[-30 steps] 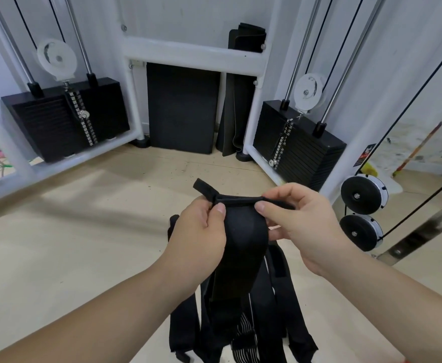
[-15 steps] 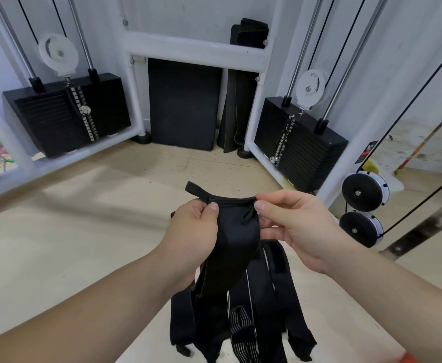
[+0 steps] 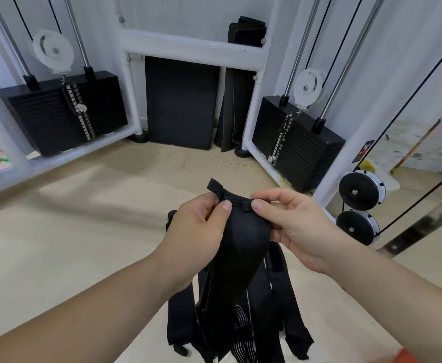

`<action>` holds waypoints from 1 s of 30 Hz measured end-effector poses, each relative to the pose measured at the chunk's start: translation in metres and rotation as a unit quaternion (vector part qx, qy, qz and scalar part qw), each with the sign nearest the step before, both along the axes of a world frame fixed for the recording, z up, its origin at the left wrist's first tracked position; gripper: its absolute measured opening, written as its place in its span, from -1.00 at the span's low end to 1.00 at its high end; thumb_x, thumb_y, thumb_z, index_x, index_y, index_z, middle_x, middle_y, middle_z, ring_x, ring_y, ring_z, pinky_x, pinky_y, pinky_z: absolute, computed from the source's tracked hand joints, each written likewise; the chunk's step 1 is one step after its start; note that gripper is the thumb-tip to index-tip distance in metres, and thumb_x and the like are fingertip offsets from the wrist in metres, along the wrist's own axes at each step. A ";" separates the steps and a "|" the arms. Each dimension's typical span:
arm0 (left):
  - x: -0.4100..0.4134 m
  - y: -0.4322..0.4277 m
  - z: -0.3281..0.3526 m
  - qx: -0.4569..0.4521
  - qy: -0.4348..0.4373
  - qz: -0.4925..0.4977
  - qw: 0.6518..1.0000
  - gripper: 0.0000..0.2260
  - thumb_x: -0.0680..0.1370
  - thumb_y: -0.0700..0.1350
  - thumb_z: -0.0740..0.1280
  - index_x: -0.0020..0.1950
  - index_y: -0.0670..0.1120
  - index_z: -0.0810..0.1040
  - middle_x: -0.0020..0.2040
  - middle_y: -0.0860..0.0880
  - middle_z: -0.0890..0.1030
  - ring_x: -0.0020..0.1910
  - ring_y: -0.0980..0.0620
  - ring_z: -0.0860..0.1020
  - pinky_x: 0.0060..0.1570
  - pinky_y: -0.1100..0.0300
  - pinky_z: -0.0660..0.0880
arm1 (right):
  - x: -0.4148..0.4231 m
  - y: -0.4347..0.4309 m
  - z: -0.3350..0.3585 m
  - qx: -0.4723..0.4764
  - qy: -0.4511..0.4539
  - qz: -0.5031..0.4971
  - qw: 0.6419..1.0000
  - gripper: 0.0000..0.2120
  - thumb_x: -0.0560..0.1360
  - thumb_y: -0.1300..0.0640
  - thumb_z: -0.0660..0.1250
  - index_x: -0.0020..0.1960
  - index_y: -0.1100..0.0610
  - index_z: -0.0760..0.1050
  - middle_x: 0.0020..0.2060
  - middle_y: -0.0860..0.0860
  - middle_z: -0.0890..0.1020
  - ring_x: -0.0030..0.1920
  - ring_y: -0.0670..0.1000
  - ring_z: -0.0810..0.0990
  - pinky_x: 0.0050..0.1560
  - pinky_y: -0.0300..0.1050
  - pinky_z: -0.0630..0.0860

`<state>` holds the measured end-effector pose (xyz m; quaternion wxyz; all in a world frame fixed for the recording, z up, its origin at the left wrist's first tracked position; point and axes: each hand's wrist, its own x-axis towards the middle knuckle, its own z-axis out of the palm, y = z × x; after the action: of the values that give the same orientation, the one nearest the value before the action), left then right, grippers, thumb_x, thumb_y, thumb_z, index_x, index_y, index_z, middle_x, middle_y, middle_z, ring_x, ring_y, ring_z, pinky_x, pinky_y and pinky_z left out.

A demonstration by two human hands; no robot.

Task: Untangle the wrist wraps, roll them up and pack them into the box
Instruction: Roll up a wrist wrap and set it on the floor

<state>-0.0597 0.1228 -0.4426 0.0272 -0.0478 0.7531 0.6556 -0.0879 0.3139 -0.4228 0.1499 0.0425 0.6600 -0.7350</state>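
A black wrist wrap (image 3: pixel 243 247) hangs in front of me, held up by its top edge. My left hand (image 3: pixel 199 229) pinches that edge on the left, thumb on the near side. On the right, my right hand (image 3: pixel 293 226) pinches the same edge between thumb and fingers. A short strap tab sticks up behind my left fingers. Below the held wrap lies a bundle of other black wraps (image 3: pixel 261 326) on the floor, one with white stripes. No box is in view.
Pale wooden floor (image 3: pixel 83 244) spreads to the left and ahead. A white cable machine frame (image 3: pixel 193 48) stands behind with black weight stacks (image 3: pixel 57 113) left and right. Two black pulley wheels (image 3: pixel 361 189) sit at the right. A dark mat (image 3: pixel 180 100) leans on the wall.
Both hands keep their pinch on the wrap's top edge and have shifted it slightly. The strap tab at the top left now stands more upright.
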 end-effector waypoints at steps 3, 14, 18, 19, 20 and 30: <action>0.001 0.001 0.002 0.031 0.047 0.043 0.997 -0.88 0.68 -0.06 0.38 0.08 0.14 0.71 -0.12 0.19 0.72 -0.17 0.23 0.65 -0.14 0.31 0.57 | 0.000 -0.002 -0.001 0.011 0.012 -0.011 1.000 -0.85 0.61 0.25 0.43 0.17 0.22 0.65 -0.01 0.19 0.73 -0.04 0.09 0.71 -0.04 -0.03 0.68; -0.002 -0.001 -0.009 -0.125 0.214 -0.002 0.969 -0.72 0.65 -0.17 0.41 0.35 0.01 0.68 0.18 0.23 0.69 0.23 0.36 0.58 0.26 0.45 0.46 | 0.004 -0.015 -0.008 0.063 0.038 -0.026 0.997 -0.93 0.62 0.18 0.46 0.08 0.14 0.64 0.00 0.30 0.73 -0.09 0.10 0.70 -0.09 -0.04 0.59; -0.006 -0.003 -0.007 -0.092 0.206 0.003 0.974 -0.78 0.59 -0.17 0.49 0.21 0.04 0.76 0.05 0.20 0.72 0.10 0.30 0.64 0.09 0.45 0.51 | 0.007 -0.015 -0.005 0.023 0.036 -0.022 0.999 -0.90 0.61 0.22 0.45 0.11 0.21 0.62 -0.09 0.20 0.75 -0.12 0.06 0.74 -0.18 -0.16 0.65; -0.006 -0.003 -0.007 -0.101 0.203 -0.001 0.974 -0.78 0.60 -0.15 0.48 0.22 0.06 0.75 0.03 0.20 0.71 0.08 0.28 0.64 0.06 0.45 0.50 | 0.007 -0.015 -0.004 0.015 0.034 -0.026 0.999 -0.90 0.61 0.23 0.45 0.11 0.21 0.62 -0.09 0.19 0.74 -0.11 0.06 0.73 -0.16 -0.15 0.66; -0.005 -0.002 -0.008 -0.115 0.198 -0.009 0.973 -0.77 0.62 -0.13 0.46 0.25 0.07 0.74 0.02 0.19 0.69 0.07 0.26 0.63 0.03 0.45 0.49 | 0.006 -0.014 -0.004 0.010 0.030 -0.030 0.999 -0.90 0.61 0.23 0.45 0.11 0.20 0.62 -0.10 0.17 0.73 -0.11 0.06 0.72 -0.13 -0.14 0.66; 0.000 0.000 -0.005 -0.139 0.159 -0.044 0.976 -0.72 0.69 -0.13 0.35 0.40 0.02 0.65 0.11 0.22 0.64 0.13 0.31 0.58 0.10 0.44 0.47 | 0.007 -0.011 -0.004 0.011 0.022 -0.037 0.999 -0.89 0.58 0.24 0.48 0.10 0.20 0.65 -0.12 0.15 0.73 -0.13 0.04 0.73 -0.12 -0.13 0.67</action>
<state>-0.0602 0.1231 -0.4474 -0.0706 0.0867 0.8332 0.5416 -0.0805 0.3029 -0.4263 0.1075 0.0525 0.6692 -0.7334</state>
